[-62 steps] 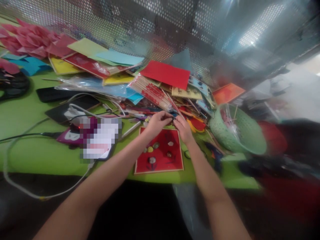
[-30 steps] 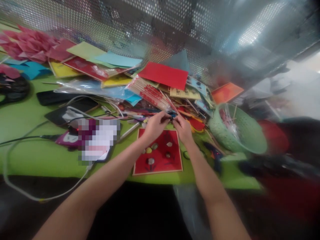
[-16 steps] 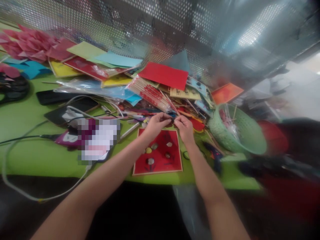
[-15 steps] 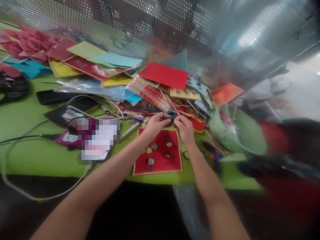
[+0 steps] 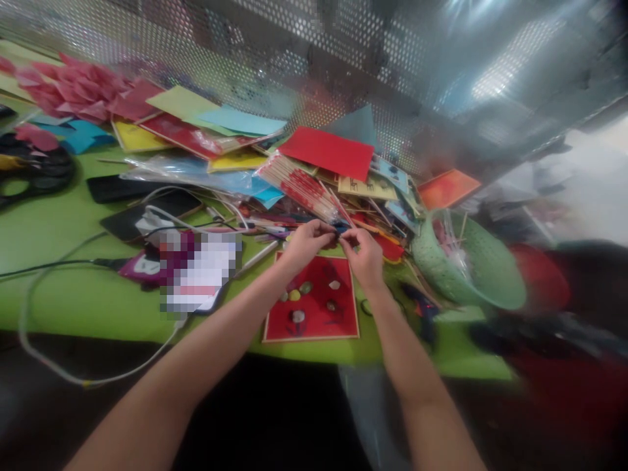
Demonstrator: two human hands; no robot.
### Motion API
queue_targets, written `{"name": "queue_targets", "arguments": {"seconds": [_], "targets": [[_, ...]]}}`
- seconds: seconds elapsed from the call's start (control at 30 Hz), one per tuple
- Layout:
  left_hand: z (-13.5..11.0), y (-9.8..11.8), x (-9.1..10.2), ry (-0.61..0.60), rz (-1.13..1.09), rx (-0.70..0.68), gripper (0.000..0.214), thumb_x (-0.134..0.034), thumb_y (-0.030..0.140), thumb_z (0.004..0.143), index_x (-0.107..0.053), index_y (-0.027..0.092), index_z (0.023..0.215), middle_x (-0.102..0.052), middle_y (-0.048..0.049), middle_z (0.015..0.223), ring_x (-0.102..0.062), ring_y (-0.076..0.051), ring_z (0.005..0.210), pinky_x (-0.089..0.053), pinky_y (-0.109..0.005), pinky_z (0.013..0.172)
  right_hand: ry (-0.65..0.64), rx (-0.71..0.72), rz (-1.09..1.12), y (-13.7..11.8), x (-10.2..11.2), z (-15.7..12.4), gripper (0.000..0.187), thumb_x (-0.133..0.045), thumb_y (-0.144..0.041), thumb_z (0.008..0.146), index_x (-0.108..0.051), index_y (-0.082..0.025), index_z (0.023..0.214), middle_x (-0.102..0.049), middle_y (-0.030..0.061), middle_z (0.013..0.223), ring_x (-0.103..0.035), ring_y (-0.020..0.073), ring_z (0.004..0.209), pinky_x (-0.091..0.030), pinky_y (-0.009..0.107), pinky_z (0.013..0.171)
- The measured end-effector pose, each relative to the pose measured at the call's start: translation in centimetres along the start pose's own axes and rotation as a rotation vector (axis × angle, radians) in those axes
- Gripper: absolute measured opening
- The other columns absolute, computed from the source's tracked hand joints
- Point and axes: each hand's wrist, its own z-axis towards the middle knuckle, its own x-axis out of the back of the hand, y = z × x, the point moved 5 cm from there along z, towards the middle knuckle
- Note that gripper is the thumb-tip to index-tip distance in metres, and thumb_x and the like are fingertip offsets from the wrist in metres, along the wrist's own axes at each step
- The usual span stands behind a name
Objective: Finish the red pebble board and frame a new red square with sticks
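Observation:
My left hand and my right hand meet fingertip to fingertip above the far edge of a red card that carries several small pebbles. Both hands are pinched shut on a small dark thing between them, too small to name. Just beyond the fingers lies a clear packet of wooden sticks with red marks, its near end almost at my fingertips.
A green table bears piles of coloured cards, pink paper shapes, black phones and white cables. A pale green colander stands at the right. A perforated metal screen closes off the back.
Both hands have stayed pinched together at the same spot; the fingers shifted only slightly. The camera has moved a little, sliding the scene to the right.

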Motion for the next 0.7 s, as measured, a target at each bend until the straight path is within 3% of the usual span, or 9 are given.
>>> {"name": "queue_targets", "arguments": {"seconds": [0.47,0.7], "targets": [[0.5,0.3,0.1,-0.078,0.072,-0.064,0.015,-0.073,0.019,0.073,-0.065,0.015,0.086,-0.072,-0.001,0.076,-0.071,-0.016,0.071,-0.057,-0.03,0.074,-0.076,0.0,-0.07,0.4,-0.5,0.1,0.012,-0.051,-0.032,0.096,-0.058,-0.022,0.094,-0.067,0.009,0.095,-0.061,0.0241,0.09,-0.045,0.037,0.085],[0.1,1.0,0.1,-0.135,0.002,0.021,0.025,-0.081,0.025,0.07,-0.067,0.013,0.087,-0.074,-0.0024,0.075,-0.071,-0.015,0.069,-0.056,-0.029,0.073,-0.12,-0.245,0.393,1.7,-1.5,0.1,0.021,-0.057,-0.043,0.089,-0.053,-0.023,0.089,-0.055,-0.0003,0.081,-0.055,0.0163,0.073,-0.048,0.031,0.07]]}}
